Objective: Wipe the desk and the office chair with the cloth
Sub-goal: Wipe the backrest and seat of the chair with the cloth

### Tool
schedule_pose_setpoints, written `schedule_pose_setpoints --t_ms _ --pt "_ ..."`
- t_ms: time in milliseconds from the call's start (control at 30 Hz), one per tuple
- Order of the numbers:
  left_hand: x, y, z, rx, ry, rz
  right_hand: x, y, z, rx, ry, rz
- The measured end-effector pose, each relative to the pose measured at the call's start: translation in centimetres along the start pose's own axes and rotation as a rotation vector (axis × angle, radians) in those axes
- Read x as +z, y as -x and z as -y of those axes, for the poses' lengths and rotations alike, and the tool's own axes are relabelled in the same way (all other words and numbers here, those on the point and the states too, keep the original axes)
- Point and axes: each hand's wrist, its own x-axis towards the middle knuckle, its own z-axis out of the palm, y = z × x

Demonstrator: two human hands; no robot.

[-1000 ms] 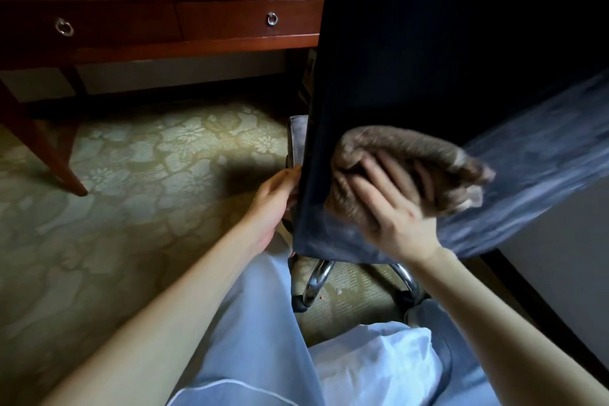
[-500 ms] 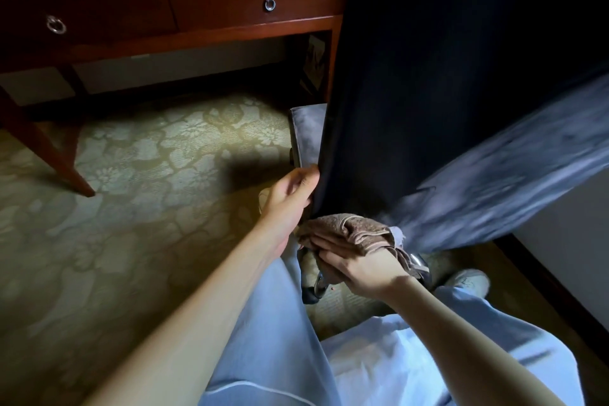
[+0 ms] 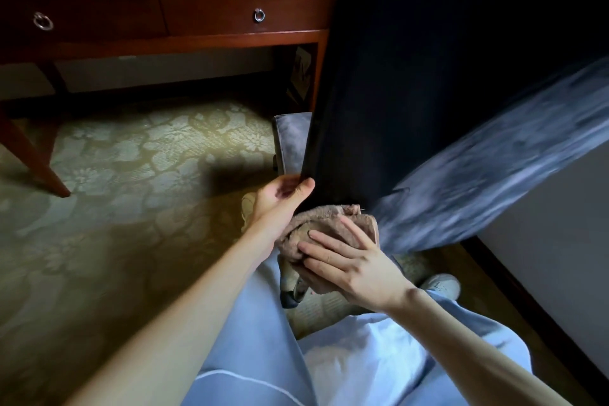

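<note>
The office chair's dark blue backrest [image 3: 412,82] fills the upper right, seen from behind, with its seat edge [image 3: 291,138] showing to the left. My left hand [image 3: 280,196] grips the backrest's lower left edge. My right hand [image 3: 342,262] holds a bunched brown cloth [image 3: 316,221] against the bottom edge of the backrest, fingers spread over it. The wooden desk [image 3: 164,15] with two ring-pull drawers stands at the upper left.
Floral carpet [image 3: 131,175] covers the floor left of the chair. A chair caster [image 3: 290,298] sits under my right hand. My light blue trousers [image 3: 263,339] and a white shoe [image 3: 440,285] are below. A pale wall with dark skirting [image 3: 543,241] runs along the right.
My right hand has wiped the cloth down the backrest from mid height to its bottom edge. My left hand has stayed at the chair's left edge. The view has shifted slightly.
</note>
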Motion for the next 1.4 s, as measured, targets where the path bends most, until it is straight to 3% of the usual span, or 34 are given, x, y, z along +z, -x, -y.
schedule_pose_setpoints --t_ms 200,333,500,700,833,967,1167,1400 --pt "-0.1 -0.3 0.7 -0.029 -0.031 -0.033 -9.3 3.4 -1.7 0.097 0.213 -0.226" --pt "0.1 0.3 0.6 -0.057 -0.06 -0.036 -16.0 2.9 -4.7 0.244 0.452 -0.502" --pt "0.2 0.2 0.6 -0.063 -0.093 -0.062 -19.8 1.1 -7.7 0.32 0.504 -0.69" --pt "0.1 -0.2 0.6 -0.09 -0.1 -0.091 -13.4 -0.9 -8.1 0.457 0.402 -0.599" --pt "-0.1 -0.6 1.2 -0.06 -0.081 -0.089 -8.5 -1.6 -7.3 0.541 0.326 -0.628" --pt "-0.3 -1.5 1.7 -0.057 -0.018 -0.099 -3.9 -1.7 -5.4 0.521 0.245 -0.603" --pt "-0.6 -2.2 2.2 -0.051 0.02 -0.096 3.9 -0.7 -2.0 0.493 0.154 -0.411" --pt "-0.6 -1.8 1.9 -0.054 0.016 -0.075 9.6 0.4 1.6 0.445 0.015 -0.029"
